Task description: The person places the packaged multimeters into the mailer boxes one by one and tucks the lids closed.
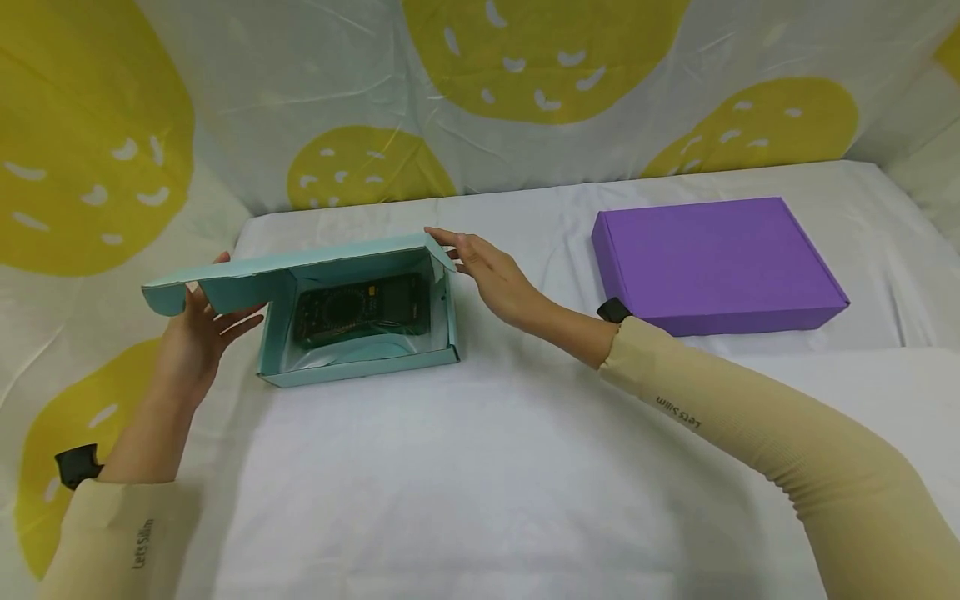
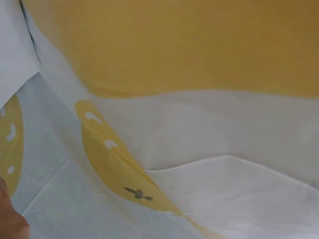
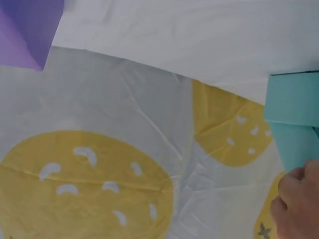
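Note:
A teal cardboard box (image 1: pixel 360 363) sits toward the left of the white table, its hinged lid (image 1: pixel 300 260) tilted partway up. Inside lies a dark multimeter (image 1: pixel 360 308) with a round dial, clear plastic around it. My left hand (image 1: pixel 193 342) holds the lid's left end, one fingertip showing above the lid and other fingers spread below. At the opposite end, my right hand (image 1: pixel 491 275) grips the lid's right corner with fingers and thumb. The right wrist view shows that hand (image 3: pixel 301 199) bent against the teal lid. Only an edge of my left hand (image 2: pixel 11 219) enters the left wrist view.
A closed purple box (image 1: pixel 723 262) lies on the right side of the table (image 1: pixel 480 483), beyond my right forearm. Behind the table hangs a white cloth with yellow patches (image 1: pixel 547 50), which also covers the left side.

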A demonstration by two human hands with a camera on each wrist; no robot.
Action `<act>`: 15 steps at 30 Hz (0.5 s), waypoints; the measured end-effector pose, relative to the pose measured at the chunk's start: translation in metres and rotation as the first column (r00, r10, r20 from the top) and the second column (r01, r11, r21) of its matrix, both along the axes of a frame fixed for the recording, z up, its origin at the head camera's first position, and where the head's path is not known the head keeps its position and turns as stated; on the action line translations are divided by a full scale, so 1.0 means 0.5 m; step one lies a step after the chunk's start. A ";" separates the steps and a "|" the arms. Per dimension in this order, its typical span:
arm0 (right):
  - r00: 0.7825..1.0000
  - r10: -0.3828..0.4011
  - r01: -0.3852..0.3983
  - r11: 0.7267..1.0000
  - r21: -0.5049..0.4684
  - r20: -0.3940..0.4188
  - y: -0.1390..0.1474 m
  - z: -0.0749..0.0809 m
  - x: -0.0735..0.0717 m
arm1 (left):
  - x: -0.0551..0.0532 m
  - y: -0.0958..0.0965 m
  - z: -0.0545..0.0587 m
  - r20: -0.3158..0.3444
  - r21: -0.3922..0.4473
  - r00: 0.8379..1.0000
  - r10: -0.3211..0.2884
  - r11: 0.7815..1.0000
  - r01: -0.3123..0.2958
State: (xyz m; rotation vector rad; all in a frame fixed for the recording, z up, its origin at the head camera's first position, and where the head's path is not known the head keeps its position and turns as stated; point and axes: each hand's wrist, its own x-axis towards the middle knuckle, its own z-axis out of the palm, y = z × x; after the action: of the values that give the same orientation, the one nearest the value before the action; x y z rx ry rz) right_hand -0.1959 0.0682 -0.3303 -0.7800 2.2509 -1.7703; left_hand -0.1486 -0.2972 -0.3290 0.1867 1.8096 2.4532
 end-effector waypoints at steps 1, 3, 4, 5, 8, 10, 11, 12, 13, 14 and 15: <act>1.000 0.002 -0.002 1.000 0.006 -0.004 0.000 0.003 0.000 | -0.001 -0.002 0.003 -0.009 -0.030 1.000 -0.006 1.000 0.006; 1.000 0.006 -0.006 1.000 0.006 0.000 0.001 0.005 0.001 | -0.002 -0.008 0.006 -0.016 -0.058 0.999 -0.030 0.998 0.029; 1.000 0.008 -0.008 1.000 0.005 0.006 0.002 0.005 0.001 | -0.001 -0.012 0.006 -0.017 -0.061 0.999 -0.046 0.997 0.045; 1.000 0.009 -0.009 1.000 0.003 0.013 0.003 0.005 0.001 | -0.001 -0.016 0.006 -0.017 -0.060 0.998 -0.060 0.996 0.059; 1.000 0.011 -0.011 1.000 -0.002 0.026 0.005 0.003 0.002 | 0.001 -0.025 0.002 -0.023 -0.070 0.995 -0.100 0.993 0.098; 1.000 0.009 -0.009 1.000 -0.002 0.030 0.006 0.002 0.002 | 0.002 -0.028 0.000 -0.026 -0.088 0.992 -0.121 0.989 0.119; 1.000 0.009 -0.009 1.000 -0.003 0.030 0.007 0.001 0.002 | 0.003 -0.030 -0.001 -0.026 -0.091 0.991 -0.130 0.988 0.127; 0.999 0.009 -0.009 1.000 -0.004 0.031 0.008 0.000 0.002 | 0.004 -0.030 -0.001 -0.019 -0.092 0.990 -0.140 0.986 0.138; 0.999 0.011 -0.011 1.000 -0.007 0.033 0.008 -0.001 0.002 | 0.005 -0.031 0.000 -0.012 -0.098 0.989 -0.151 0.984 0.149; 0.999 0.010 -0.010 1.000 -0.002 0.032 0.008 -0.002 0.003 | 0.007 -0.030 0.001 -0.001 -0.101 0.987 -0.158 0.982 0.157; 0.999 0.008 -0.009 1.000 0.005 0.033 0.009 -0.004 0.003 | 0.009 -0.030 0.002 0.010 -0.115 0.987 -0.163 0.980 0.163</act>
State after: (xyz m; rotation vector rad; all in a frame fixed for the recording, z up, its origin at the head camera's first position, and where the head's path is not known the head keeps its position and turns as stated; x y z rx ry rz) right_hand -0.1942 0.0725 -0.3323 -0.7522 2.2267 -1.7600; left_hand -0.1439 -0.3122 -0.3280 0.3124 1.8500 2.2314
